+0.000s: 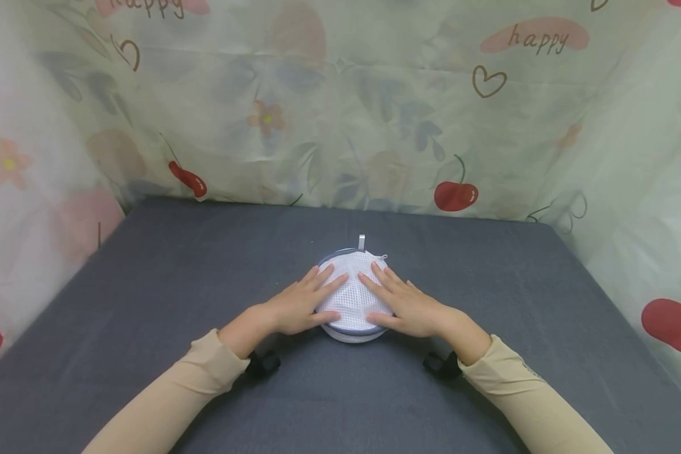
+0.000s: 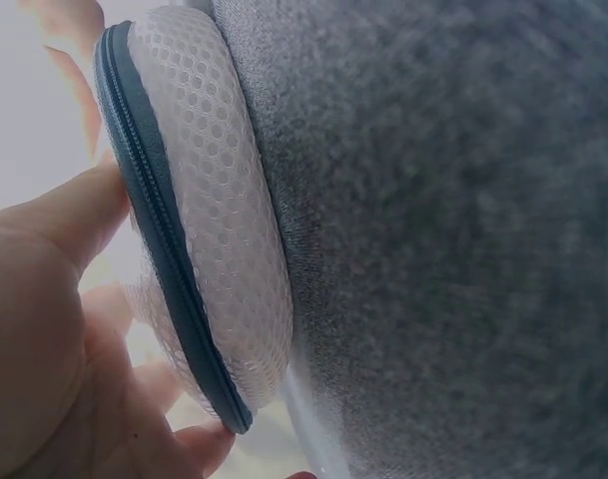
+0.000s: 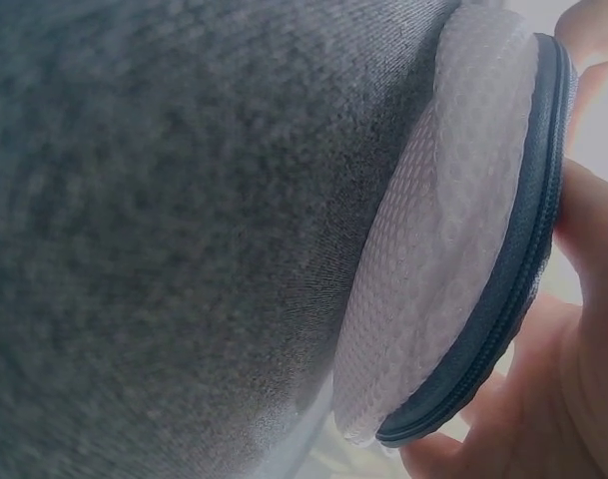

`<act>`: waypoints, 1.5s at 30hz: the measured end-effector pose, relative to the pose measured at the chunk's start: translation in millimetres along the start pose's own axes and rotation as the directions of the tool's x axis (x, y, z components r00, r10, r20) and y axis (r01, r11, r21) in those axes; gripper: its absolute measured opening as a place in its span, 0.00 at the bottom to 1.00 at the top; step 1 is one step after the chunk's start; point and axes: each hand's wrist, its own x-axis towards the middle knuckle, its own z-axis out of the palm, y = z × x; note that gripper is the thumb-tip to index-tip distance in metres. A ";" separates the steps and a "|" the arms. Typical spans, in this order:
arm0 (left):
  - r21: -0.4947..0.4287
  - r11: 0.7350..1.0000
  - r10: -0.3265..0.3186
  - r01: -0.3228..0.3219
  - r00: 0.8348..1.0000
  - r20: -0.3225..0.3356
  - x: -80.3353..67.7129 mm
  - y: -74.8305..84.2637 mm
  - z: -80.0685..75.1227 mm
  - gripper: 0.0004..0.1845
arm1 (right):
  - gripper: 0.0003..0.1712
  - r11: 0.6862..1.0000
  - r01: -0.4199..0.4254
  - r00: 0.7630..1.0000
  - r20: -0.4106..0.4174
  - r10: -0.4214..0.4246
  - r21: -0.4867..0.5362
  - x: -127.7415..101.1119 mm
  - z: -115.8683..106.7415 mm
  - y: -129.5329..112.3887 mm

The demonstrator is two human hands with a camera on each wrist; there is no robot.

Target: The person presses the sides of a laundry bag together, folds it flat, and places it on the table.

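Note:
A round white mesh pouch [image 1: 353, 296] with a dark blue zipper band lies flat on the grey table [image 1: 176, 284], a small grey loop at its far edge. My left hand [image 1: 306, 302] rests on its left half with fingers straight and spread. My right hand [image 1: 400, 301] lies on the right half the same way. In the left wrist view the mesh pouch [image 2: 219, 249] shows its padded side and zipper, with the left hand's thumb [image 2: 64, 215] against the zipper rim. The right wrist view shows the pouch [image 3: 453, 239] from the other side, fingers [image 3: 593, 230] on top.
Grey felt-like cloth covers the table out to its edges. A floral curtain [image 1: 340, 107] with cherries and "happy" prints closes off the back and both sides. Black wrist straps [image 1: 263, 364] sit under both beige sleeves.

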 end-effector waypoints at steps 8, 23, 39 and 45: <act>0.003 1.000 -0.004 0.004 1.000 0.022 1.6 -0.7 0.7 0.36 | 0.42 1.000 -0.001 1.000 0.011 0.001 0.008 0.7 0.1 0.7; -0.026 1.000 -0.016 0.017 0.998 0.058 2.3 -0.4 -2.7 0.37 | 0.42 1.000 -0.001 1.000 0.027 0.000 0.016 4.2 1.8 3.4; -0.019 1.000 -0.021 0.022 0.998 0.059 1.9 -0.2 -3.6 0.37 | 0.42 1.000 0.002 0.999 0.036 -0.003 0.015 5.3 1.7 3.5; -0.017 1.000 -0.017 0.018 0.998 0.055 1.5 -0.5 -3.1 0.37 | 0.42 1.000 0.002 0.999 0.034 -0.002 0.016 3.4 0.5 2.7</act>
